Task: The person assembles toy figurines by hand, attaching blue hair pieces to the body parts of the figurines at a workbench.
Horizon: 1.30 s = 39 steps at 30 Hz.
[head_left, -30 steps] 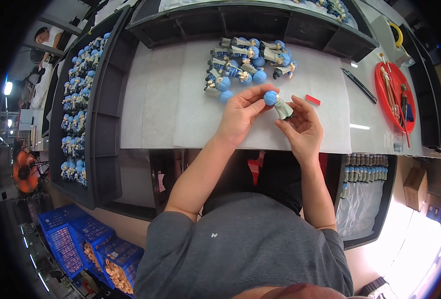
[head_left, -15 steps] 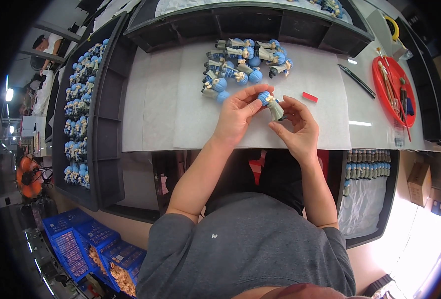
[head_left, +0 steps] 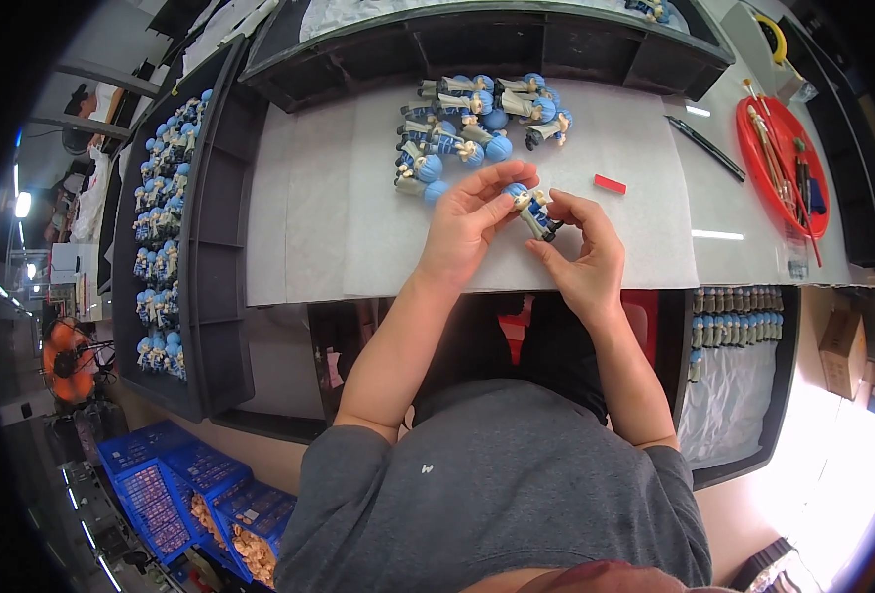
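Now, in the head view, my left hand (head_left: 469, 229) and my right hand (head_left: 584, 252) hold one small blue-headed figurine (head_left: 533, 210) between them, fingers clamped on it, above the white surface (head_left: 358, 198). Just beyond it lies a pile of similar figurines (head_left: 477, 133), with a small red piece (head_left: 611, 184) nearby.

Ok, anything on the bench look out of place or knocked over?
Nothing stands out. Both hands, left and right, hold one small figure; the other figures lie in a loose pile on the white mat, with a small red piece alone.

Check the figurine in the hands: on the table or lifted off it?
Lifted. The figurine is pinched between left hand and right hand, tilted, above the white sheet.
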Tool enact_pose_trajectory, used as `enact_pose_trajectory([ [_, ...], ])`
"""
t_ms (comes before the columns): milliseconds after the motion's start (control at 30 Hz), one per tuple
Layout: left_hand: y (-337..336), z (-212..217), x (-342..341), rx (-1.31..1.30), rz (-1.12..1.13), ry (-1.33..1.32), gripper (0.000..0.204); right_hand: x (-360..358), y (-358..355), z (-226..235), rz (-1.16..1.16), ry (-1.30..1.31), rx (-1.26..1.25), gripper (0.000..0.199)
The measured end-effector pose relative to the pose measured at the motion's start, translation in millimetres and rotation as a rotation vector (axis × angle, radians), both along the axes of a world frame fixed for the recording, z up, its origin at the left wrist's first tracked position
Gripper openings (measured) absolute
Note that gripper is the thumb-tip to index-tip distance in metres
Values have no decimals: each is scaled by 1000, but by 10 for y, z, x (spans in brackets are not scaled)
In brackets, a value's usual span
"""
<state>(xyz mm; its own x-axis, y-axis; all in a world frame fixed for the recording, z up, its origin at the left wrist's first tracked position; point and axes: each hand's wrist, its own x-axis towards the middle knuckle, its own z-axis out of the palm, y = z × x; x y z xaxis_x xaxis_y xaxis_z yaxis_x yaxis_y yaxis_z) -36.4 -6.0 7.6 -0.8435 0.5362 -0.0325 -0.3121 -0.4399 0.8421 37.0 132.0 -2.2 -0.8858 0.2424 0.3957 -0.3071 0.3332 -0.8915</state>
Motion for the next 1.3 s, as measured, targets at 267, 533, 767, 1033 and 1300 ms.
enact_pose_trajectory([
  [267,-16,-9,-12,62,-3,-3,36,-18,-47,59,-87,41,47,52],
  [533,17,61,35,64,-54,-65,37,27,-52,90,-101,64,40,49],
  [767,34,-36,76,-80,15,36,33,287,200,69,-233,228,77,31],
  [1033,119,-53,33,-226,20,52,26,1883,1833,-593,-1007,-97,-285,29],
  [1300,101,-57,44,-242,41,79,25,2860,2252,-1849,-1230,-645,-241,27],
])
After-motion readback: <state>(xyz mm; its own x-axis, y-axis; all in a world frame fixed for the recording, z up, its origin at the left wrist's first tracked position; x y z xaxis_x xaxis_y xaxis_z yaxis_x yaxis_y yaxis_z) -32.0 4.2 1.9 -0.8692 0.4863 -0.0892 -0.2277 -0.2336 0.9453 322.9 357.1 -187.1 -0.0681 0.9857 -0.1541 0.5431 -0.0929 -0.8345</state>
